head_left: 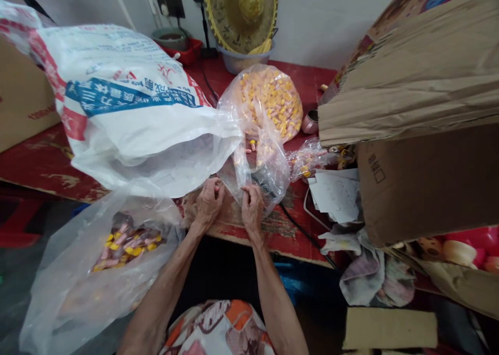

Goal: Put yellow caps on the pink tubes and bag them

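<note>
My left hand [210, 201] is over the table's front edge, fingers curled closed. A small pinkish bit shows at its fingertips, too small to make out. Beside it, my right hand [252, 208] pinches the near edge of a clear plastic bag [278, 162]. Inside that bag lies a heap of small yellow-and-pink pieces [273, 103], with a few loose ones near its mouth. A large white printed sack [136, 136] gapes just left of my hands. Lower left hangs another clear bag [78, 287] holding several yellow-capped pink pieces [130, 246].
Cardboard boxes [409, 90] crowd the right side, with white sheets [336, 194] and a grey rag [362, 272] below them. A black cable [302, 233] crosses the worn red table [273, 235]. At the back stand a basin [245, 61] and a yellow sombrero [241, 17].
</note>
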A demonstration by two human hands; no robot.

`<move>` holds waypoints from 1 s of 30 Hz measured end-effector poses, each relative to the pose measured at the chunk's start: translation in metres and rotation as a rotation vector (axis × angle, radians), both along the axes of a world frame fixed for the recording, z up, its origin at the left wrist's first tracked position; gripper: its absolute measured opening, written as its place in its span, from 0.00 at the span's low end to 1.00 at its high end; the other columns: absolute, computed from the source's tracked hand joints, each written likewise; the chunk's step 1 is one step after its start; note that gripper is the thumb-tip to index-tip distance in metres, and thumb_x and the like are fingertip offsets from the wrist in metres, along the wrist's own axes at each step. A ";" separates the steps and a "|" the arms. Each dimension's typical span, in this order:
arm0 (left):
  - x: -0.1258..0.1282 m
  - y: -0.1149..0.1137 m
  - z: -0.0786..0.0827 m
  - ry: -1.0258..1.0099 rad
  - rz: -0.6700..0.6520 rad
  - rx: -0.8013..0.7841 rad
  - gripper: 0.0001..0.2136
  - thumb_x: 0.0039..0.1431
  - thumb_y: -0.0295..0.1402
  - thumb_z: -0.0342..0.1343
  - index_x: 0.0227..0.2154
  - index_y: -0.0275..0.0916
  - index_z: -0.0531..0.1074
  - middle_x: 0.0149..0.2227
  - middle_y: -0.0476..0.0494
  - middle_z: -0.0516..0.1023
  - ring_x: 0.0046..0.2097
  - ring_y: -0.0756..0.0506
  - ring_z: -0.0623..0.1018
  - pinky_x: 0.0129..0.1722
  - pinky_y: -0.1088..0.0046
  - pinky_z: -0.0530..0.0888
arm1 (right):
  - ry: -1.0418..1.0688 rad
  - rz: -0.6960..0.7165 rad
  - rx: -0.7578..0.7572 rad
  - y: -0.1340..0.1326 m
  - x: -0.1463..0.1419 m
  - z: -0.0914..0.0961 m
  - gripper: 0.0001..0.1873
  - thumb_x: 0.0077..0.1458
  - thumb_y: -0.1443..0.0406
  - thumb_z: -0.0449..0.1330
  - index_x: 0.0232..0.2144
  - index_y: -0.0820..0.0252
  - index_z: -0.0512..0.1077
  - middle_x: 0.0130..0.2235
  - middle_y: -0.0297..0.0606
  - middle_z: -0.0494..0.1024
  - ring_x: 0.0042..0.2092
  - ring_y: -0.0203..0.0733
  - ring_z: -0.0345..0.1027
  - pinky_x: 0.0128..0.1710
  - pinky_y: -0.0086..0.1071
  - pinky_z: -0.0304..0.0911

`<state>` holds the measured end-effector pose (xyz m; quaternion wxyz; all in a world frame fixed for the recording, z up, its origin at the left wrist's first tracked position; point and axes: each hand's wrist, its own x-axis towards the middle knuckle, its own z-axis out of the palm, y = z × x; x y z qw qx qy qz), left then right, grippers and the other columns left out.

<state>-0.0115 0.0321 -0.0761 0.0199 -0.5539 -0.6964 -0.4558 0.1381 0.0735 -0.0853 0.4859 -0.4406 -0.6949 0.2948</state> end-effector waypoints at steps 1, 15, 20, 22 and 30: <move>0.000 0.000 0.000 -0.003 -0.001 -0.002 0.05 0.69 0.32 0.53 0.44 0.41 0.71 0.36 0.47 0.75 0.36 0.48 0.76 0.39 0.70 0.73 | -0.002 -0.001 0.001 0.000 0.000 0.000 0.15 0.66 0.70 0.49 0.41 0.57 0.76 0.44 0.41 0.78 0.50 0.44 0.71 0.55 0.37 0.66; 0.000 0.001 -0.001 0.014 0.010 0.010 0.04 0.69 0.32 0.53 0.44 0.41 0.71 0.35 0.47 0.74 0.34 0.48 0.75 0.38 0.71 0.73 | -0.017 -0.006 0.005 0.000 0.000 -0.001 0.15 0.67 0.70 0.48 0.41 0.57 0.75 0.44 0.41 0.78 0.50 0.43 0.71 0.56 0.37 0.66; 0.001 0.001 0.001 0.010 0.020 -0.003 0.04 0.70 0.32 0.53 0.43 0.41 0.70 0.35 0.47 0.74 0.35 0.48 0.75 0.38 0.71 0.73 | -0.017 -0.003 0.000 0.000 0.000 0.000 0.15 0.67 0.70 0.49 0.41 0.57 0.76 0.44 0.40 0.78 0.50 0.42 0.71 0.57 0.37 0.66; 0.001 0.001 0.001 0.008 0.019 -0.005 0.04 0.70 0.32 0.53 0.43 0.41 0.70 0.35 0.47 0.74 0.35 0.48 0.75 0.38 0.71 0.74 | -0.015 -0.003 -0.005 0.000 0.001 0.000 0.15 0.68 0.70 0.49 0.41 0.57 0.76 0.44 0.40 0.77 0.50 0.42 0.71 0.57 0.37 0.66; 0.001 0.001 0.000 -0.015 0.017 -0.012 0.04 0.69 0.32 0.54 0.43 0.42 0.70 0.36 0.48 0.75 0.34 0.48 0.75 0.38 0.71 0.74 | 0.008 0.012 -0.022 -0.001 0.001 0.001 0.14 0.67 0.70 0.49 0.42 0.57 0.75 0.44 0.41 0.77 0.50 0.44 0.71 0.57 0.39 0.65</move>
